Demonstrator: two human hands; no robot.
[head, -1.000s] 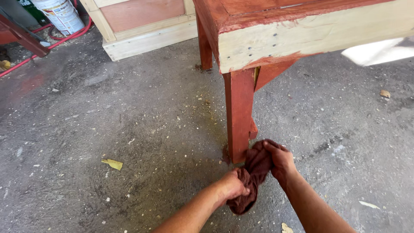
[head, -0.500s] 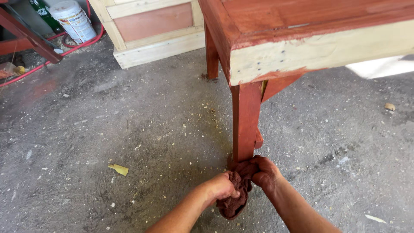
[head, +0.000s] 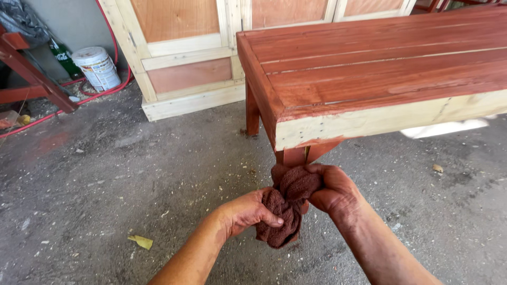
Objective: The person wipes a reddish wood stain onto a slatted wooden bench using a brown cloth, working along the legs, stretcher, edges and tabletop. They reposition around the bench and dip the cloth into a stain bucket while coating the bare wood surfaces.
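Observation:
Both my hands grip one dark red-brown rag (head: 288, 206), bunched and twisted between them. My left hand (head: 245, 211) clutches its lower part. My right hand (head: 332, 190) squeezes its upper part, right in front of the near leg (head: 293, 156) of a wooden bench. The bench's slatted top (head: 380, 63) is stained red-brown, while its front edge (head: 369, 122) is bare pale wood. Both hands are stained reddish. The lower part of the leg is hidden behind the rag and hands.
A wooden cabinet (head: 185, 58) with pale frames and reddish panels stands behind the bench. A white bucket (head: 97, 67), a red hose (head: 113, 79) and a red-stained frame (head: 31, 76) sit at the far left. A yellow leaf (head: 141, 241) lies on the rough concrete floor (head: 105, 174).
My hands, still gripping the rag, have risen from the foot of the bench leg to just under the bench's front edge. The view has tilted up, showing the bench top and cabinet.

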